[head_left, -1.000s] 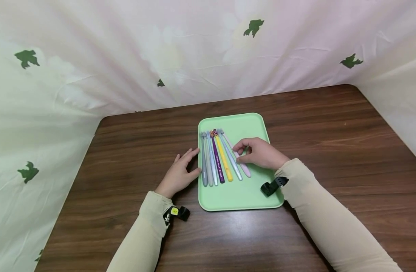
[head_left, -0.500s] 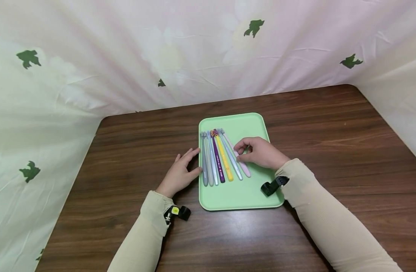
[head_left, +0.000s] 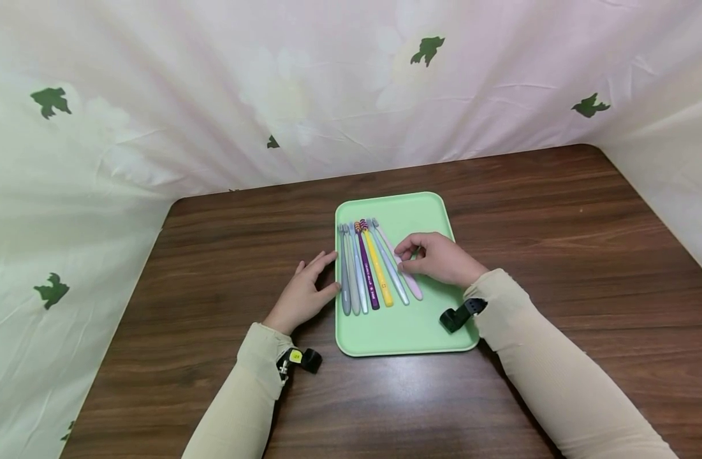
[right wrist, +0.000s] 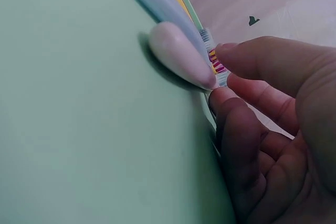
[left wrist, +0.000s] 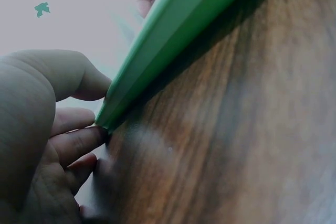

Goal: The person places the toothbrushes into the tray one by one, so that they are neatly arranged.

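Observation:
A light-green tray [head_left: 385,341] lies on the table. Several toothbrushes lie on it side by side, heads away from me, including grey, pale blue, purple [head_left: 369,274] and yellow [head_left: 379,268] ones. Rightmost is a pale pink toothbrush [head_left: 412,285], slanted, its handle end nearest in the right wrist view. My right hand [head_left: 442,258] has curled fingers and thumb about the middle of that pink toothbrush; the exact contact is partly hidden. At the tray's left rim, my left hand [head_left: 301,293] is spread with loosely straight fingers. In the left wrist view its thumb and fingertips touch the rim.
The dark wooden table [head_left: 241,255] extends around the tray. A pale curtain [head_left: 339,95] with green bird shapes hangs behind it and at the sides. Each wrist wears a small black camera on a strap [head_left: 462,313].

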{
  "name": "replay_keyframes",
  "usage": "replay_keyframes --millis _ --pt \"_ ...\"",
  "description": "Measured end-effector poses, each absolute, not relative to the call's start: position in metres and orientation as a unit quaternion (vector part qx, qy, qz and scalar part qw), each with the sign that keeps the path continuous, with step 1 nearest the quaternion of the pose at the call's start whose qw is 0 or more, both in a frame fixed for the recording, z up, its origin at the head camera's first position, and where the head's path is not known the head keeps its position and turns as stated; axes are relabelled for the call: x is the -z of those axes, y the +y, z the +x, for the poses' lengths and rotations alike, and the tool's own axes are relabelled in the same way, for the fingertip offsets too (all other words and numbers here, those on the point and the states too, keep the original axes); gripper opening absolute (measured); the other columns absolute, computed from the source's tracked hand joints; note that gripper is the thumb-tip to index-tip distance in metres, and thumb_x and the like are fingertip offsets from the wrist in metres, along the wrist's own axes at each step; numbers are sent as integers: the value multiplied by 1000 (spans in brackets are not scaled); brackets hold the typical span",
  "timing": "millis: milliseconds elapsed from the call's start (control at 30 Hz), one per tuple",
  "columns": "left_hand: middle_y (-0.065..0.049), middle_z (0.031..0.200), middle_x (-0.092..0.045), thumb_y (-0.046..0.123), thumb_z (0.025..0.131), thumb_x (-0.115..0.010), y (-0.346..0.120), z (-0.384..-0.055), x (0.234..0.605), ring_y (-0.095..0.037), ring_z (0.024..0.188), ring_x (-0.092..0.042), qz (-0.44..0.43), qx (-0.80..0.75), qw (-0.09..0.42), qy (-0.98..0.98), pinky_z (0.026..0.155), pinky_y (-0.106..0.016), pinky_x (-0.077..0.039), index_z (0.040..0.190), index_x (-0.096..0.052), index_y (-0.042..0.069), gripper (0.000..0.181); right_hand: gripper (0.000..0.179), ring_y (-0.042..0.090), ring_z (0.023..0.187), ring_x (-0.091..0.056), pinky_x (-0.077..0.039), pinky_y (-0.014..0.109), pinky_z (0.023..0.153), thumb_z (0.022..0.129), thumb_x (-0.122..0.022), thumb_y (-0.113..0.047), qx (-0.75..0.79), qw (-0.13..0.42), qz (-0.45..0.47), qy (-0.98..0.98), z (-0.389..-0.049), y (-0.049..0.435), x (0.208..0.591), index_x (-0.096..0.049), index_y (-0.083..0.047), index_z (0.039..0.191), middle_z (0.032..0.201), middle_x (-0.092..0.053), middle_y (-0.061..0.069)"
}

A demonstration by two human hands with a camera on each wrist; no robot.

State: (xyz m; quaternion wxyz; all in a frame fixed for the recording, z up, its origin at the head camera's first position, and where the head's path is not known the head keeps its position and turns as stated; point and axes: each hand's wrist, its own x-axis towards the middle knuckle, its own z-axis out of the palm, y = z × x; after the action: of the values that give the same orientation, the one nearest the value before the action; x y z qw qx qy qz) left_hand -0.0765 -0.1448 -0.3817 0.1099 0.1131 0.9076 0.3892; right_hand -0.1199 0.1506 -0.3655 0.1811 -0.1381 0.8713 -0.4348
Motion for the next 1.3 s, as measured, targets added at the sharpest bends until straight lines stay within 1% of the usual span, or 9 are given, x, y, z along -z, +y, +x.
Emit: replay_keyframes --millis 300,433,633,733,833,1033,1133,1200,1300 --pt "-4 156 -43 23 96 -65 -146 -76 382 -15 150 -25 112 -392 110 906 124 -42 -3 152 -45 14 60 20 22 84 -55 -45 34 76 88 -75 -18 439 177 -137 870 -120 150 366 -73 -14 108 96 -66 2" --pt "-4 156 -42 24 97 -65 -146 -77 382 -15 150 -25 111 -395 109 905 124 -41 -3 152 -45 14 60 19 21 84 -55 -46 32 74 89 -73 -18 443 173 -137 869 -120 149 366 -73 -14 108 96 -65 3" --pt "-4 156 -42 25 97 -64 -147 -77 383 -15 150 -25 107 -398 107 905 124 -40 -3 152 -45 14 59 18 21 73 -59 -51 30 65 93 -68 -17 460 167 -135 862 -120 152 362 -72 -11 110 93 -65 6" --pt "-4 156 -42 25 97 -63 -147 -77 383 -15 150 -25 106 -402 106 904 124 -40 -2 152 -45 14 59 19 22 70 -60 -51 30 65 94 -67 -18 459 148 -135 866 -118 157 357 -72 -12 111 90 -65 5" --pt "-3 156 -43 24 97 -63 -147 -77 384 -15 150 -26 106 -406 102 902 124 -40 -2 152 -46 14 58 19 22 74 -60 -50 30 67 94 -68 -20 451 129 -139 872 -114 164 351 -73 -11 110 89 -66 4" --pt "-4 156 -42 25 98 -63 -141 -77 387 -17 151 -25 115 -403 99 903 124 -41 -1 154 -42 12 61 22 19 86 -61 -50 30 74 96 -68 -25 434 124 -148 880 -103 180 344 -73 -11 112 94 -69 0" --pt "-6 159 -38 32 100 -61 -137 -74 385 -18 151 -24 123 -401 106 902 124 -41 -1 157 -36 13 64 24 17 91 -61 -51 33 79 97 -68 -28 417 110 -152 889 -94 189 339 -72 -12 115 101 -70 0" --pt "-7 160 -35 37 101 -59 -138 -70 381 -20 151 -24 124 -402 107 901 124 -43 -4 158 -33 13 67 26 17 94 -62 -51 37 83 97 -68 -29 405 93 -163 895 -86 195 336 -71 -12 117 108 -70 1" --pt "-6 161 -33 43 102 -56 -143 -62 372 -23 151 -24 125 -395 94 905 124 -47 -8 158 -33 15 67 28 19 98 -64 -52 42 84 97 -69 -26 379 58 -194 903 -74 204 333 -69 -11 120 115 -68 4"
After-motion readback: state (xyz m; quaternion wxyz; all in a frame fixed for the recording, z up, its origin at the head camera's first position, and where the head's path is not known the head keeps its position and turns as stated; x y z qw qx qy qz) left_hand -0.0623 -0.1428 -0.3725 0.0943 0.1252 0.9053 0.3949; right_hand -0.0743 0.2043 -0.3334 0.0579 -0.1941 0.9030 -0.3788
